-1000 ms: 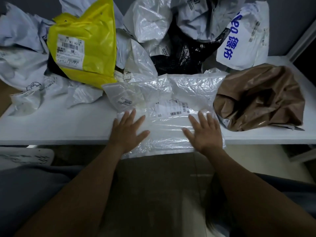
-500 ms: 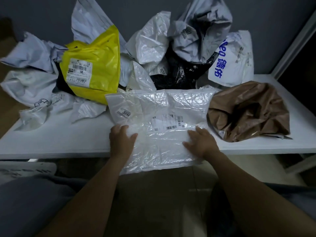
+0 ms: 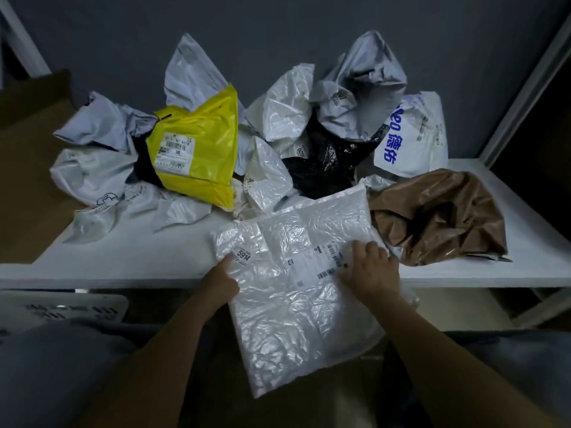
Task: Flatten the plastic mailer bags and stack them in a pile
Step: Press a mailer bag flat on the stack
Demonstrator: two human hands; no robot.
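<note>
Hanging half off the front edge of the tabletop [image 3: 129,261], the white mailer bag [image 3: 293,319] sits tilted. Its top end is up on the table near the middle, and its lower end dangles below the edge toward the person's lap. The left hand [image 3: 221,281] grips the bag's left edge, right beside the little 5914 sticker [image 3: 242,257]. The right hand [image 3: 372,273] is on the bag's right side by the shipping label [image 3: 321,264], fingers curled into the plastic and holding it. A crumpled brown bag [image 3: 438,217] lies just right of that hand. A yellow mailer [image 3: 197,156] and a black bag [image 3: 324,162] sit in the messy heap along the back edge.
</note>
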